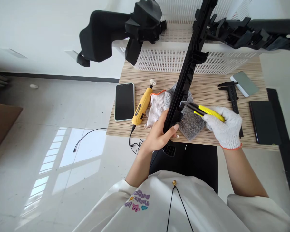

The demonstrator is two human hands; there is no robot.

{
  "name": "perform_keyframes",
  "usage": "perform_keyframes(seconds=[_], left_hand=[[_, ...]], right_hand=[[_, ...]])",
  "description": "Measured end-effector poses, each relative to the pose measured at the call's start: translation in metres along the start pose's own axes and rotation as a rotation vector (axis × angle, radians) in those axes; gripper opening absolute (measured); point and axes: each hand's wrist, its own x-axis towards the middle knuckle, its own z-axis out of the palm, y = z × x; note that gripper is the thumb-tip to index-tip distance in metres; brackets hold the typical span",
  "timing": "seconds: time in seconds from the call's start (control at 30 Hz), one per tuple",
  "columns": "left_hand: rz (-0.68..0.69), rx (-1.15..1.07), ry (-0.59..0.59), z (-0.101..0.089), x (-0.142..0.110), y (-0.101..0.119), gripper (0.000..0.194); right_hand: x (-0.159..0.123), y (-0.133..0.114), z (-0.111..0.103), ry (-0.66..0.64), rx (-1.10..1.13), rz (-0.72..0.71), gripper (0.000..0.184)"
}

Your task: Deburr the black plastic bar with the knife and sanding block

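My left hand point(159, 133), bare, is closed around the lower end of a long black moulded plastic part point(187, 69). The part slants up and away over the table, with hollows and ribs along its face. In a white knit glove, my right hand point(226, 124) grips a hand tool with yellow ribbed grips point(211, 112), a dark neck and a grey metal tip. That tip is at the part's right edge, just above my left hand; I cannot tell whether it touches. Beneath the part lie a grey cloth point(193, 120) and a white glove point(157, 106).
A yellow corded rotary tool point(142, 106) and a phone point(124, 101) lie left on the wooden table point(135, 72). To the right are a black caliper point(233, 96), a grey-green block point(245, 83) and another phone point(264, 122). Black plastic parts point(103, 32) rest on a white basket point(164, 59).
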Motion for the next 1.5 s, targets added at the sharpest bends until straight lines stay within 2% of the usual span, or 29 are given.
perform_keyframes(seconds=[0.23,0.3,0.43,0.6,0.83,1.03,1.3,1.5], left_hand=[[0.028,-0.064,-0.056,-0.004,-0.001,-0.006,0.058],[0.033,-0.080,-0.068,-0.004,-0.001,-0.006,0.061],[0.004,-0.073,-0.038,-0.003,0.000,-0.003,0.057],[0.004,-0.016,-0.008,-0.002,0.002,0.003,0.053],[0.024,-0.119,-0.032,-0.004,0.002,0.006,0.062],[0.031,-0.187,0.085,-0.003,0.004,0.006,0.056],[0.001,-0.202,0.126,-0.005,0.003,-0.004,0.061],[0.038,-0.232,0.054,-0.005,0.003,-0.009,0.048]], right_hand=[[0.001,0.001,0.005,0.143,-0.019,0.020,0.022],[0.000,0.000,0.005,0.088,0.013,0.011,0.025],[-0.002,-0.004,0.003,-0.130,-0.001,-0.059,0.030],[-0.002,-0.008,0.002,0.024,-0.023,-0.036,0.030],[-0.003,-0.010,-0.001,0.000,-0.004,-0.085,0.036],[-0.009,-0.006,-0.005,-0.197,0.068,-0.080,0.030],[-0.008,-0.002,-0.001,-0.042,-0.081,-0.182,0.032],[-0.008,-0.002,0.002,0.082,-0.089,-0.162,0.033]])
